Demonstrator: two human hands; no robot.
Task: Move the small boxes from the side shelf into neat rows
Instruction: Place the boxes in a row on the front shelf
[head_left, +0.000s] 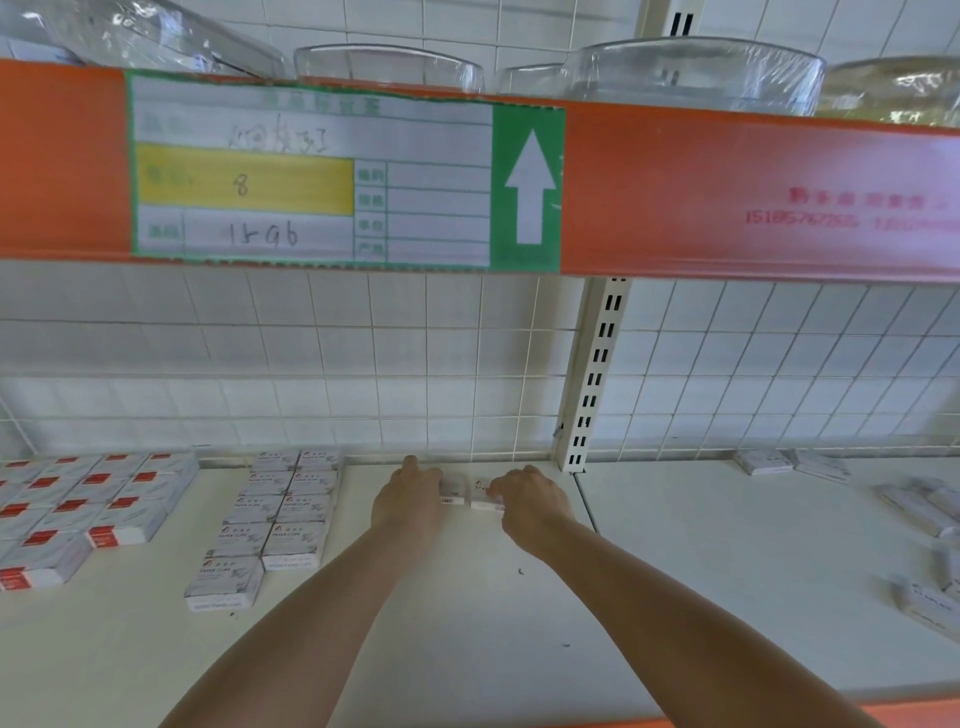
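Observation:
Both my arms reach to the back of the white shelf (467, 623). My left hand (408, 501) grips a small white box (451, 491) that rests on the shelf near the tiled back wall. My right hand (530, 501) grips a second small white box (483, 496) right beside it. The two boxes sit side by side, mostly covered by my fingers. To the left stand two neat rows of white paper-clip boxes (270, 519). Loose small boxes (914, 509) lie scattered on the side shelf at the right.
A block of red-and-white boxes (78, 509) fills the far left. A slotted upright post (592, 374) divides the two shelf sections. An orange shelf beam (727, 197) with a green label hangs overhead, with wrapped glass dishes (696, 73) on top.

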